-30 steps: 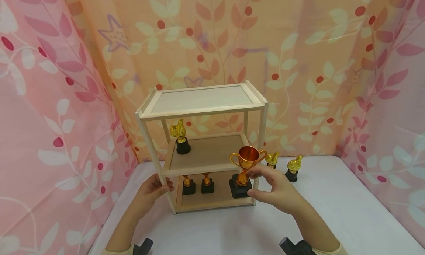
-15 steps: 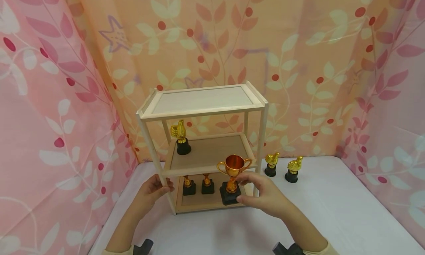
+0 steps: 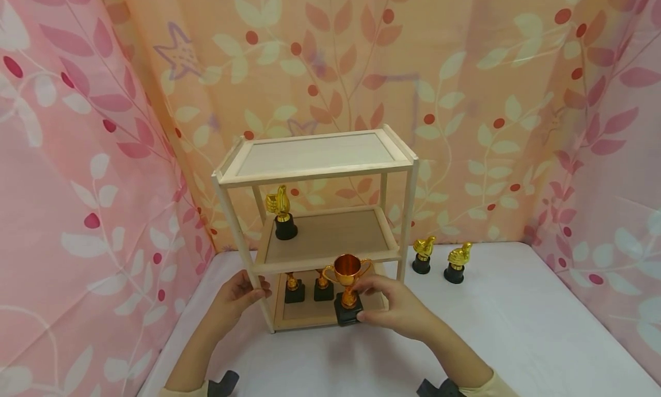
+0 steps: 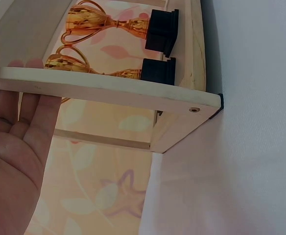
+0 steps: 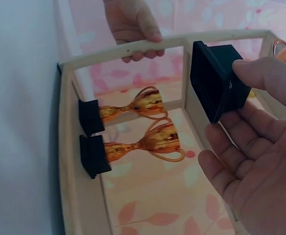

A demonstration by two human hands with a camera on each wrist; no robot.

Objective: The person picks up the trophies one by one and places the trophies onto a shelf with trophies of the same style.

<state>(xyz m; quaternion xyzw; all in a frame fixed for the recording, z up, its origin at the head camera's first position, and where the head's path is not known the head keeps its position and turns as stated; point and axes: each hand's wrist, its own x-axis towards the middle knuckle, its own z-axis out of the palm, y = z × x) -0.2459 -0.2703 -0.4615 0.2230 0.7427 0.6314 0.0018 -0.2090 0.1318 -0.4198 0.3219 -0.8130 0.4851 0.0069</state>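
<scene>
Both hands are bare, with no gloves, rings or watch to see. The left hand (image 3: 238, 297) and the right hand (image 3: 400, 312) each continue into a bare forearm. At the bottom edge of the head view, a pale cream sleeve cuff (image 3: 497, 382) shows on the right arm, and a small piece of the same pale cloth shows at the left arm. A dark, black device (image 3: 223, 384) is on the left wrist, and a similar black device (image 3: 434, 388) is on the right wrist; only the top parts of them are visible. The nails look short and without polish.
</scene>
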